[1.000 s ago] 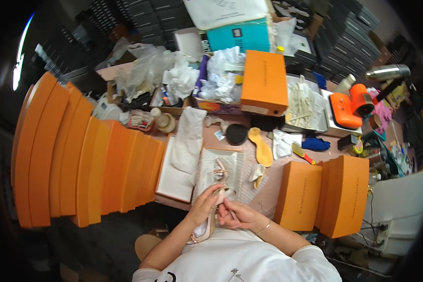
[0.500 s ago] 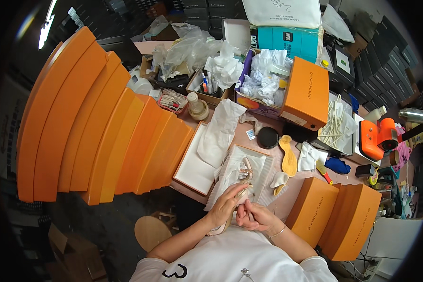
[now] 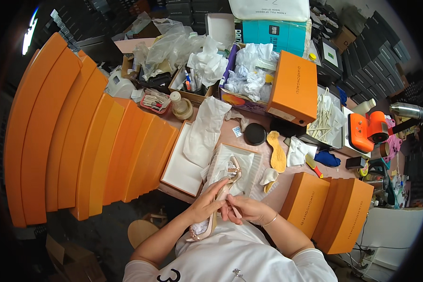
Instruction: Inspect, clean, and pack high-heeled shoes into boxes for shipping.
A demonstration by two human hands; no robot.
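A pale pink high-heeled sandal (image 3: pixel 211 223) with glittery straps is held in front of my white shirt, its toe stuffed with white paper and pointing to the lower left. My left hand (image 3: pixel 206 203) grips the body of the sandal from the left. On the right, my right hand (image 3: pixel 249 209) has its fingers closed around the slim heel. The ankle strap (image 3: pixel 233 169) rises beyond my fingers, over an open box (image 3: pixel 242 149) lined with white tissue. Part of the sandal is hidden behind my hands.
Stacked orange boxes (image 3: pixel 80 141) fill the left side; more orange boxes (image 3: pixel 305 207) stand at right. Beyond the hands lie a white-lined lid (image 3: pixel 178 174), a black round tin (image 3: pixel 255 134), a yellow insole (image 3: pixel 277 151), a red-yellow-handled tool (image 3: pixel 314 167) and a carton of crumpled paper (image 3: pixel 249 77).
The view has shifted, so the table appears farther left. My left hand has slid on the sandal, exposing more of its toe and straps. The heel shows more clearly at my right fingers.
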